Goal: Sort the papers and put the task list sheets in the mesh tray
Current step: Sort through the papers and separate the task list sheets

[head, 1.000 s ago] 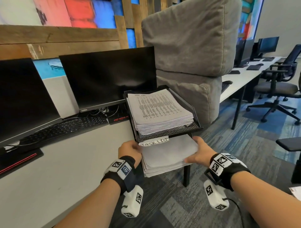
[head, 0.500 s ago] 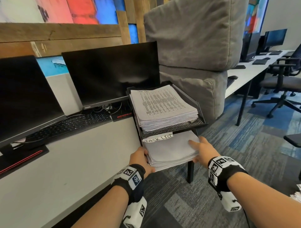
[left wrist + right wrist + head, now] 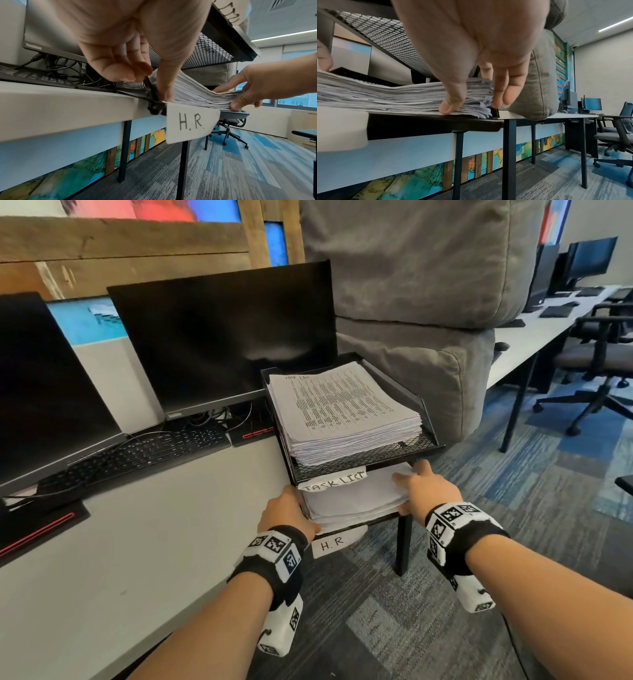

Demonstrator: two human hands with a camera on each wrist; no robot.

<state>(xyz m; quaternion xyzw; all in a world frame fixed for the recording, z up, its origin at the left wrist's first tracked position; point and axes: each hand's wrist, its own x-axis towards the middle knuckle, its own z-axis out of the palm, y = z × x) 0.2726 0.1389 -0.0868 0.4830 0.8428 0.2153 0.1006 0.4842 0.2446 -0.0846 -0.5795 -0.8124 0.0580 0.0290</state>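
The blank-topped stack of papers (image 3: 352, 494) now sits nearly home in the lower tray (image 3: 436, 121), the one with the "H.R." label (image 3: 190, 124) hanging from its front lip. Half a second ago it still jutted out over the front edge, and a second ago both hands were carrying it clear of the rack. That suggests the sorting is close to finished: the task list sheets (image 3: 342, 409) already lie stacked in the upper mesh tray (image 3: 363, 460), above and beyond both hands, behind the "TASK LIST" label (image 3: 332, 481).

The left hand (image 3: 287, 515) is at the stack's near left corner, its thumb pressed down against the paper edge and its other fingers curled beside the tray's corner post; it steadies the sheets rather than carrying them. The right hand (image 3: 428, 491) grasps the right corner, thumb (image 3: 452, 105) against the sheet edges at the tray lip and straighter fingers laid over the top and side. The stack bows upward between the two hands, and its right edges are fanned and uneven.

Compared with the earlier frame, both hands have moved forward toward the rack, and the H.R. label, hidden before, now shows just below the left hand. The rack stands at the corner of the worktop (image 3: 137, 542), partly overhanging it.
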